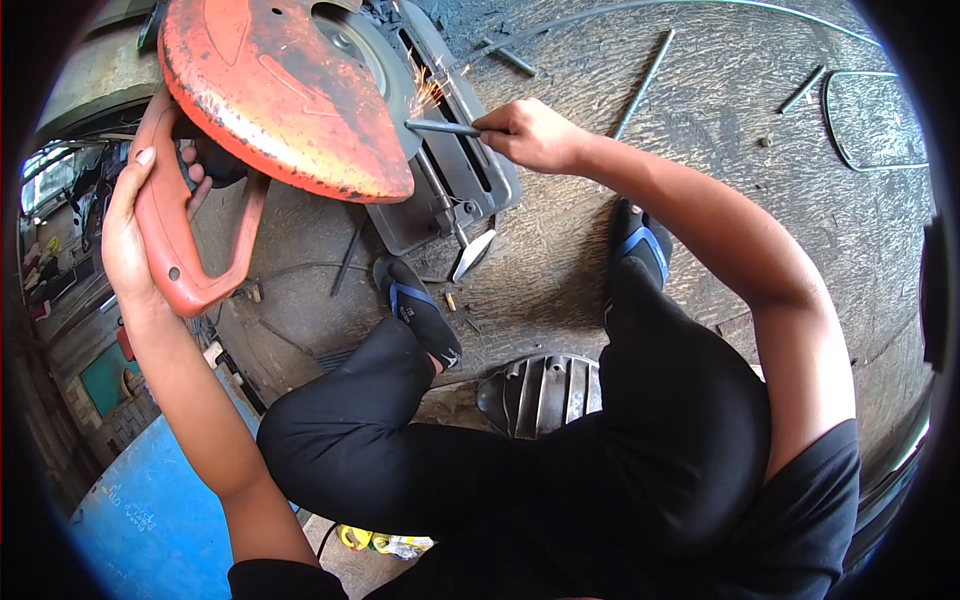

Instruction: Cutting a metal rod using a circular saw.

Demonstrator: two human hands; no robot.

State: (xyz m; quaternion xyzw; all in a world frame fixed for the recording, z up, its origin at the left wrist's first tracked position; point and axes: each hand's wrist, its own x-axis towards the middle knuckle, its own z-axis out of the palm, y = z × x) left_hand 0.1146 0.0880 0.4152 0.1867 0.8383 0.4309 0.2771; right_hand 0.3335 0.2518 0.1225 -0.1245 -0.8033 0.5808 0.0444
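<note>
My left hand [127, 225] is wrapped round the orange handle [160, 215] of a chop saw, whose scuffed orange guard [280, 105] fills the upper left. Between the fingers of my right hand [535, 137] is a thin grey metal rod [447, 127]. The rod's far end meets the edge of the saw's grey cutting disc [400, 95]. Orange sparks [428, 93] fly up just beyond that point. Beneath lies the dark slotted saw base [468, 165], with its clamp crank [474, 254] toward me. The guard hides part of the disc.
On the worn floor lie a long rod [645, 85], short rod pieces [802, 90] and a bent-rod frame [830, 130]. My sandalled feet flank the saw's near side. A ribbed metal piece [550, 395] sits between my legs; a blue surface [165, 510] is at lower left.
</note>
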